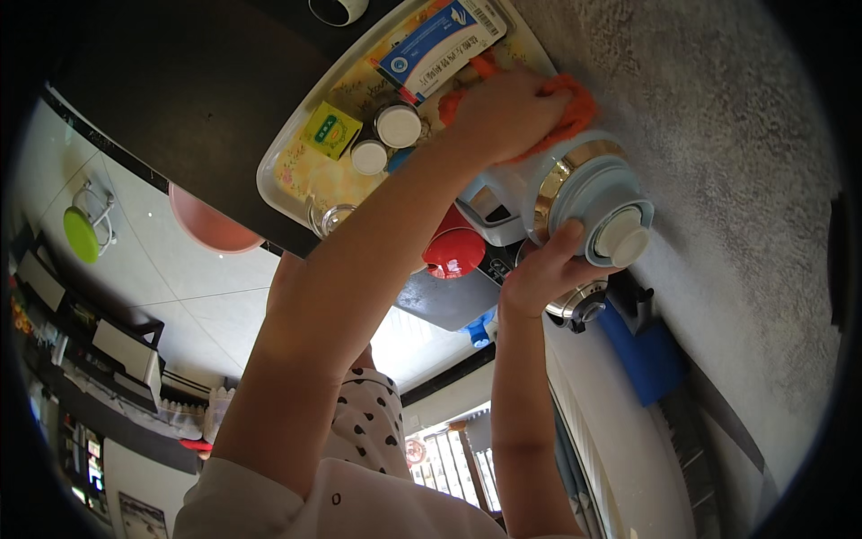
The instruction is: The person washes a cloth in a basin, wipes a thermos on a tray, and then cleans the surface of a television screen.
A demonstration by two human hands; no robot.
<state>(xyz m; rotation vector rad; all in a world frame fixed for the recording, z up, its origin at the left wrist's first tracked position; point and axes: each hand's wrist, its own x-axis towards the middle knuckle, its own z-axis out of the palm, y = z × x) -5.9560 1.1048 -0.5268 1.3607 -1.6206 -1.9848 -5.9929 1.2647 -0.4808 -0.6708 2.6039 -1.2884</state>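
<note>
My left hand [515, 114] is closed on a bright orange cloth [572, 111] and presses it against the side of a pale blue vacuum flask [525, 175]. The flask has a shiny gold band and a white stopper [623, 239], and it leans over the tray's edge region. My right hand [549, 273] grips the flask near its neck, the thumb on the blue collar; its other fingers are partly hidden. Below the flask, between my forearms, are a red rounded object [454, 252] and a metal kettle [579, 303], largely covered.
A floral tray [266, 175] holds a blue-and-white medicine box [441, 50], a green-yellow carton [331, 130], white-capped jars [397, 126] and a glass cup [333, 217]. A white cup [339, 10] stands beyond it on the dark tabletop [175, 87]. A textured grey surface [727, 135] borders the right side.
</note>
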